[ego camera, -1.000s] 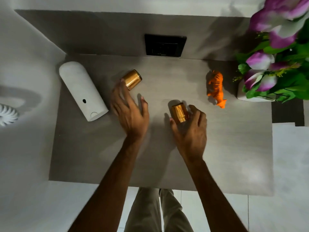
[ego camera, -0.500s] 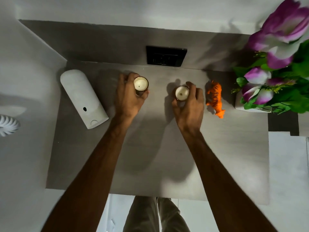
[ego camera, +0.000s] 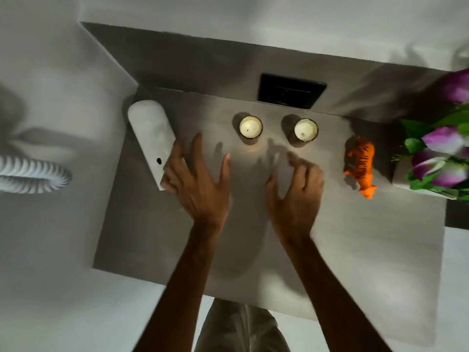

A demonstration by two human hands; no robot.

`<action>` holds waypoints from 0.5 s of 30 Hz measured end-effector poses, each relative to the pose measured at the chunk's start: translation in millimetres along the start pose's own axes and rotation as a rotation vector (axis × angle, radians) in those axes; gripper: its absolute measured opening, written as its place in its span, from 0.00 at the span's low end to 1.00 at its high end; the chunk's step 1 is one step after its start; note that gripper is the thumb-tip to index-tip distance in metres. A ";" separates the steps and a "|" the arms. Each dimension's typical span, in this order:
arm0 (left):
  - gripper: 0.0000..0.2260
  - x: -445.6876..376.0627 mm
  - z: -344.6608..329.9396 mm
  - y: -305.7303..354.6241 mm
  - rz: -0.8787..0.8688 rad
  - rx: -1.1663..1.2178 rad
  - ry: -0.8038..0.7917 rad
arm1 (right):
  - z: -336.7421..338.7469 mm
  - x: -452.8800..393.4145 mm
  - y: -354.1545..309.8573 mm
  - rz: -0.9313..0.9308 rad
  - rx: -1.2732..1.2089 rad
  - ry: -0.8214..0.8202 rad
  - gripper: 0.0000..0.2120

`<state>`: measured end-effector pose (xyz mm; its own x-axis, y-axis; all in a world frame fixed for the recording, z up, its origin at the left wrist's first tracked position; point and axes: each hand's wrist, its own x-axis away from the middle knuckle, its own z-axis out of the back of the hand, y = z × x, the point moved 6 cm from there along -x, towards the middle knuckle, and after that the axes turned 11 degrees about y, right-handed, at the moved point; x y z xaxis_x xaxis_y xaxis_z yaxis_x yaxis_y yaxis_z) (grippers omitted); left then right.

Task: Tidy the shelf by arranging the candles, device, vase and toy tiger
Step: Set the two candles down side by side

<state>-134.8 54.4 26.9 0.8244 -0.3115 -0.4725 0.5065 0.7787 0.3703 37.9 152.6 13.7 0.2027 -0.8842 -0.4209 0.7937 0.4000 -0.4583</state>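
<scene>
2 candles (ego camera: 250,127) (ego camera: 306,130) stand upright side by side at the back of the shelf (ego camera: 330,237). Left hand (ego camera: 196,182), fingers spread, overlaps the lying white device (ego camera: 152,138). Right hand (ego camera: 297,194) loose, empty. Tiger (ego camera: 361,163) beside the vase (ego camera: 406,179).

Two candles (ego camera: 250,127) (ego camera: 305,130) upright, side by side at center top; white device (ego camera: 151,138) lying left; orange toy tiger (ego camera: 361,165) on its side, right – vase (ego camera: 416,179) w/ purple flowers at frame's right edge.

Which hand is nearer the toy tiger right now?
Right. The right hand is just left of the tiger, not touching it. The left hand is farther left, at the white device.
</scene>
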 end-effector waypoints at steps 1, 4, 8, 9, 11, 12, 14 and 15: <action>0.32 5.8 6.9 -17.3 0.063 -0.038 0.028 | -5.6 17.5 -12.6 0.108 -0.029 -0.065 0.22; 0.42 12.8 12.7 -64.6 0.261 -0.078 -0.031 | -36.7 47.6 -49.3 0.359 -0.133 -0.313 0.26; 0.47 8.5 -0.7 -87.0 0.416 0.062 -0.184 | -84.9 49.9 -75.6 0.481 -0.090 -0.582 0.36; 0.45 6.9 -1.0 -86.6 0.417 0.079 -0.173 | -94.5 51.0 -74.8 0.508 -0.058 -0.625 0.37; 0.42 4.4 4.7 -85.9 0.402 0.105 -0.108 | -106.1 55.9 -68.8 0.560 0.014 -0.662 0.37; 0.41 3.1 9.6 -85.1 0.396 0.122 -0.075 | -108.9 58.2 -65.7 0.581 0.039 -0.659 0.37; 0.39 -2.4 21.5 -80.5 0.376 0.143 -0.009 | -112.0 60.1 -61.9 0.592 0.053 -0.635 0.38; 0.37 -8.2 28.8 -77.2 0.358 0.140 0.036 | -112.4 60.3 -62.4 0.590 0.050 -0.625 0.38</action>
<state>-173.3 -18.8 25.2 0.9473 -0.0123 -0.3201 0.2198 0.7520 0.6214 -63.9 101.4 -71.0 0.8568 -0.5116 -0.0645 0.4807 0.8377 -0.2592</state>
